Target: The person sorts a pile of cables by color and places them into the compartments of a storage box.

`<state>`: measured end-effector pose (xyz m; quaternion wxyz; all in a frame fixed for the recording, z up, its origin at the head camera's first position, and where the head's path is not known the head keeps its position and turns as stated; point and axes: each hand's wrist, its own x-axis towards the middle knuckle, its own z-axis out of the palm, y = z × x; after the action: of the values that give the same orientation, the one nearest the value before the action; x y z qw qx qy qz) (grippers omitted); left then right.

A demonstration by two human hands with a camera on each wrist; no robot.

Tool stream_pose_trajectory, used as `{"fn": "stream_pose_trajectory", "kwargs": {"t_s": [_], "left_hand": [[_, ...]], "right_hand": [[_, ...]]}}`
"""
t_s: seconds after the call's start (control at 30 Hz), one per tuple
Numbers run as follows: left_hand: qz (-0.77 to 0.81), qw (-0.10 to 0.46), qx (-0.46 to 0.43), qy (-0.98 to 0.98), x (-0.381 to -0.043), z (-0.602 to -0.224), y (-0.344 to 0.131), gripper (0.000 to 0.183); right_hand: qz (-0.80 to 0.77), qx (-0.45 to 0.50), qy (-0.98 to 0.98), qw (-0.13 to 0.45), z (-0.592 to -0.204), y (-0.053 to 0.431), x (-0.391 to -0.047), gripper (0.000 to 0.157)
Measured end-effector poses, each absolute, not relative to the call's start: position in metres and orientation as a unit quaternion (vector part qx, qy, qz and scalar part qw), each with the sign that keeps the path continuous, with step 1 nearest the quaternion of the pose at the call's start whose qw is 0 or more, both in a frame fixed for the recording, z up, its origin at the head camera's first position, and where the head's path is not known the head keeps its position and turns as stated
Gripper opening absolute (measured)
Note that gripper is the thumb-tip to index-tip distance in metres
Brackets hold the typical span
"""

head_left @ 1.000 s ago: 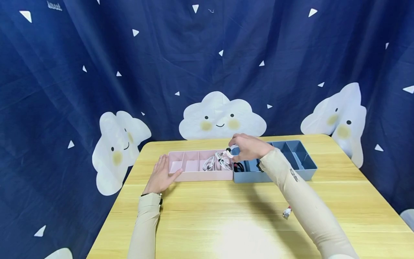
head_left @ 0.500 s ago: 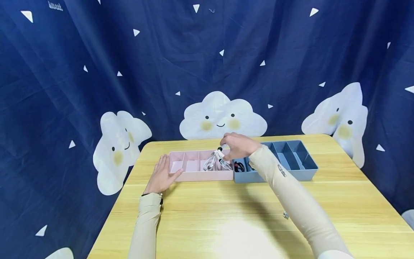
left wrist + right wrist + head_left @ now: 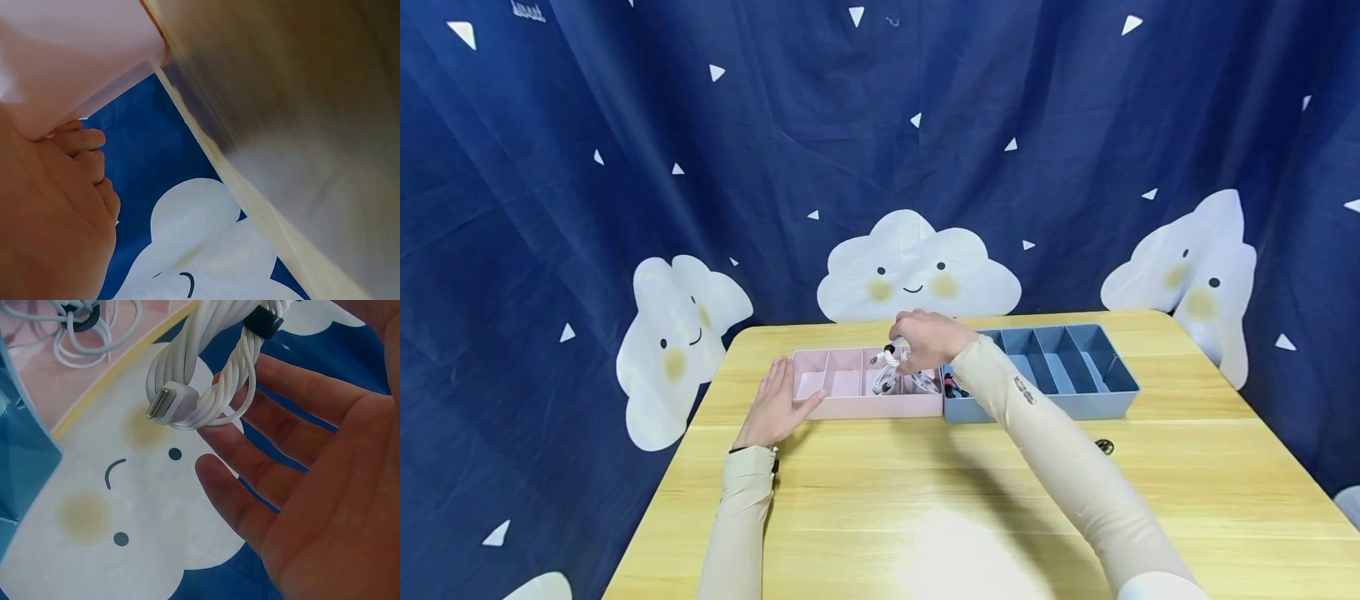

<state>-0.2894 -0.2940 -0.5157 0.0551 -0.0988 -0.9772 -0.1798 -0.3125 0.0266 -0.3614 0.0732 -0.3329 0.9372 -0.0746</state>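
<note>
My left hand point(image 3: 772, 408) rests at the left end of the pink divided box point(image 3: 868, 407), fingers extended along its end and thumb along the front wall. Over the third compartment from the left, my right hand point(image 3: 931, 340) pinches a coiled white charging cable point(image 3: 165, 375) with a black tie. Its USB-C plug point(image 3: 172, 403) shows in the right wrist view; the thumb's grip is out of sight there. Below it, another white cable lies in that compartment, and a white cable coil point(image 3: 922, 382) sits in the rightmost one.
A blue divided box point(image 3: 1078, 407) adjoins the pink box on the right. Its leftmost compartment holds a black cable point(image 3: 951, 386) with a red part, partly behind my right forearm. A small dark coil point(image 3: 1104, 447) lies on the wooden table point(image 3: 850, 500). A curtain hangs behind.
My right hand has moved left with the white cable, from the boxes' junction to above the pink box's third compartment. The left hand stays put. The forearm's shift uncovers a dark coil on the table.
</note>
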Motion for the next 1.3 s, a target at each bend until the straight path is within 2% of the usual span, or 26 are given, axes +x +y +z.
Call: {"fn": "stream_pose_trajectory", "kwargs": {"t_s": [1.3], "left_hand": [[-0.171,0.056,-0.096,-0.979,-0.291,-0.518,-0.295,0.11]], "right_hand": [[-0.018,-0.364,0.93,0.051,-0.385,-0.025,-0.328,0.058]]}}
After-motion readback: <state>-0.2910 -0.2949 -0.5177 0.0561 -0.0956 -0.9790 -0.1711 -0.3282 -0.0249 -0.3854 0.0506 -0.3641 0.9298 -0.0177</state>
